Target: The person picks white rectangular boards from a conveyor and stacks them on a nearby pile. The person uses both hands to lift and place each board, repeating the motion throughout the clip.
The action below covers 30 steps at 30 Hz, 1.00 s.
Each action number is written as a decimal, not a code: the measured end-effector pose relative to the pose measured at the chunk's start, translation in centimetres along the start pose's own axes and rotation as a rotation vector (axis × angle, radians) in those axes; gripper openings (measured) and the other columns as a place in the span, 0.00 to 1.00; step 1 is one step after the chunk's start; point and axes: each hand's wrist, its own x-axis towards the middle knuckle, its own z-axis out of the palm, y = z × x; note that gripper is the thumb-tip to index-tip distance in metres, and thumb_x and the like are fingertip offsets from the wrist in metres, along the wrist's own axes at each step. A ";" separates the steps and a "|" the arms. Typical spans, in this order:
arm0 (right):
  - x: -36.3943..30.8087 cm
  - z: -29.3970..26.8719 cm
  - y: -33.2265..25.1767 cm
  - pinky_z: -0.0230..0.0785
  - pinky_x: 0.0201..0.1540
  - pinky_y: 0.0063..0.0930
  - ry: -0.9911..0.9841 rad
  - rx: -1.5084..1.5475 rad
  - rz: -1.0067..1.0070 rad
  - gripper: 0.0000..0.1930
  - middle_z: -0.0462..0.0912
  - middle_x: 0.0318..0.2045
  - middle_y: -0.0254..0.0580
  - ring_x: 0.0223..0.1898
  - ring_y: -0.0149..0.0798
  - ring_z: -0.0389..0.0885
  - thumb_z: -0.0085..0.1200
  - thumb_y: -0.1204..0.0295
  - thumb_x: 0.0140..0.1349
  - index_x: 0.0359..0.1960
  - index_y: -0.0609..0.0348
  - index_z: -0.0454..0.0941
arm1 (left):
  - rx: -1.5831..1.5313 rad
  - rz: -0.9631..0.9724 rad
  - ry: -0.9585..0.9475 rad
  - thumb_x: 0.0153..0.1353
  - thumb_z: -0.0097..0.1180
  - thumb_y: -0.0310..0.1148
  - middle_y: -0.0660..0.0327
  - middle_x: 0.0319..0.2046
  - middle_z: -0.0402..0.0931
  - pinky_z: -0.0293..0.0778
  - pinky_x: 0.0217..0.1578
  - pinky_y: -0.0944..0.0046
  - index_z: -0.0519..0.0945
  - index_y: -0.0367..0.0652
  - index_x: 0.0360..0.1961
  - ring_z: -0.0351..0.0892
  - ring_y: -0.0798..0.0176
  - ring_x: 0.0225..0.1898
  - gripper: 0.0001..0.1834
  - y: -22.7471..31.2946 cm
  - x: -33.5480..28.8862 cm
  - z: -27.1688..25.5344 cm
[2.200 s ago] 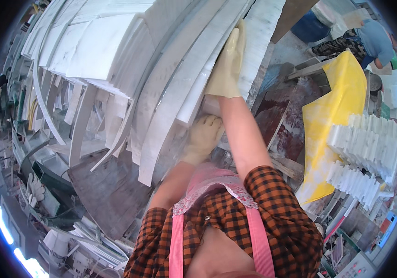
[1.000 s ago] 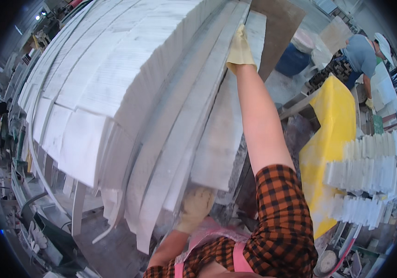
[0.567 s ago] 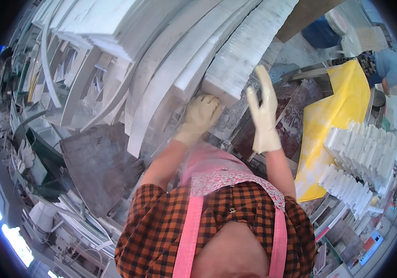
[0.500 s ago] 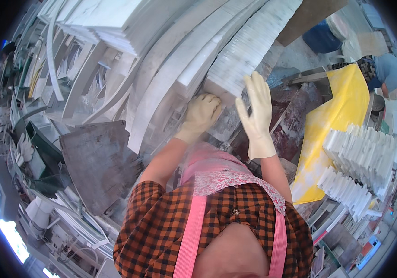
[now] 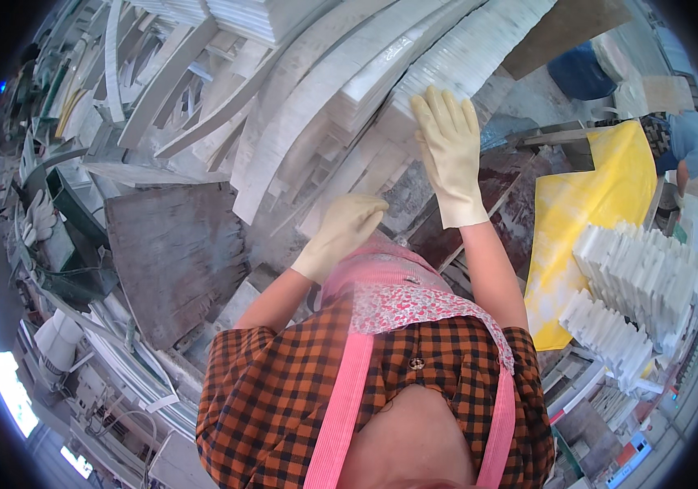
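Note:
Both my hands wear cream rubber gloves. My right hand (image 5: 451, 155) is open, its fingers stretched out and close together, lying against the near end of a row of thin white slabs (image 5: 479, 53). Lower and to the left, my left hand (image 5: 342, 232) is closed with curled fingers in front of my pink apron (image 5: 389, 265). Whatever it may hold is hidden. Just beyond it lie stacked pale strips (image 5: 324, 175), beside long white curved slabs (image 5: 284, 122).
A brown, dusty board (image 5: 173, 253) stands at the left. On the right are a yellow sheet (image 5: 581, 220) and stacked white pieces (image 5: 642, 261). A blue drum (image 5: 579, 72) sits at the far right, and a person in blue (image 5: 691, 147) bends over nearby.
My left hand has drawn back from the slabs toward my body, still curled. My right hand has moved forward onto the row's end, its fingers closer together.

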 end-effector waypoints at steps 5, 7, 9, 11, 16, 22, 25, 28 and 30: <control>-1.1 -0.7 0.4 0.59 0.67 0.58 0.020 -0.001 0.031 0.28 0.77 0.61 0.52 0.62 0.58 0.73 0.60 0.71 0.58 0.63 0.54 0.75 | 0.006 -0.096 0.174 0.66 0.57 0.31 0.50 0.49 0.83 0.77 0.53 0.52 0.83 0.41 0.52 0.81 0.44 0.52 0.14 0.4 1.5 -0.4; -1.9 -0.7 0.5 0.59 0.67 0.58 0.013 -0.014 0.062 0.26 0.76 0.62 0.55 0.63 0.59 0.73 0.58 0.69 0.62 0.64 0.53 0.76 | 0.124 -0.158 0.257 0.66 0.57 0.32 0.49 0.56 0.81 0.75 0.57 0.52 0.78 0.41 0.60 0.78 0.43 0.58 0.22 0.8 3.1 -0.3; -2.5 -0.7 0.7 0.58 0.67 0.58 0.022 0.003 0.091 0.24 0.74 0.63 0.58 0.63 0.61 0.72 0.55 0.67 0.65 0.64 0.53 0.76 | 0.063 -0.154 0.298 0.65 0.59 0.35 0.48 0.67 0.68 0.69 0.64 0.52 0.67 0.46 0.71 0.70 0.42 0.65 0.33 1.2 5.1 -0.1; -3.0 -0.6 0.7 0.57 0.68 0.58 0.048 0.048 0.115 0.23 0.72 0.64 0.60 0.62 0.63 0.72 0.52 0.64 0.69 0.64 0.53 0.76 | 0.055 -0.226 0.268 0.64 0.60 0.37 0.46 0.74 0.60 0.65 0.68 0.52 0.57 0.49 0.77 0.65 0.42 0.70 0.42 1.5 6.9 0.3; -3.7 -0.3 -0.1 0.64 0.68 0.43 0.033 0.508 0.354 0.23 0.61 0.74 0.61 0.73 0.60 0.62 0.48 0.69 0.73 0.69 0.51 0.73 | 0.000 -0.339 0.253 0.62 0.62 0.40 0.43 0.77 0.51 0.59 0.71 0.49 0.46 0.44 0.80 0.57 0.41 0.74 0.51 1.5 10.2 2.3; -4.9 2.1 -1.4 0.71 0.63 0.32 0.209 0.753 0.580 0.28 0.62 0.74 0.57 0.69 0.47 0.71 0.53 0.78 0.68 0.72 0.59 0.67 | 0.107 -0.296 0.276 0.59 0.63 0.34 0.35 0.74 0.53 0.55 0.74 0.53 0.49 0.27 0.76 0.51 0.39 0.76 0.50 0.4 10.7 4.5; -5.5 3.7 -1.7 0.71 0.62 0.33 0.345 1.030 0.822 0.29 0.72 0.67 0.55 0.65 0.41 0.73 0.58 0.76 0.66 0.69 0.65 0.68 | 0.120 -0.358 0.230 0.63 0.61 0.43 0.44 0.77 0.52 0.57 0.73 0.51 0.49 0.37 0.78 0.55 0.42 0.75 0.49 0.4 10.8 4.2; -5.8 4.1 -1.6 0.73 0.52 0.29 0.380 1.020 0.957 0.22 0.81 0.49 0.45 0.49 0.34 0.79 0.63 0.70 0.66 0.58 0.68 0.75 | 0.056 -0.386 0.225 0.61 0.60 0.39 0.37 0.74 0.55 0.54 0.74 0.53 0.50 0.27 0.76 0.54 0.41 0.76 0.48 1.1 10.9 3.8; -5.8 3.2 -1.2 0.72 0.46 0.27 0.371 0.847 0.909 0.18 0.81 0.40 0.38 0.40 0.31 0.78 0.63 0.65 0.68 0.50 0.68 0.78 | -0.005 -0.433 0.179 0.61 0.60 0.40 0.37 0.74 0.56 0.55 0.74 0.53 0.51 0.28 0.76 0.55 0.41 0.75 0.49 2.1 10.8 4.3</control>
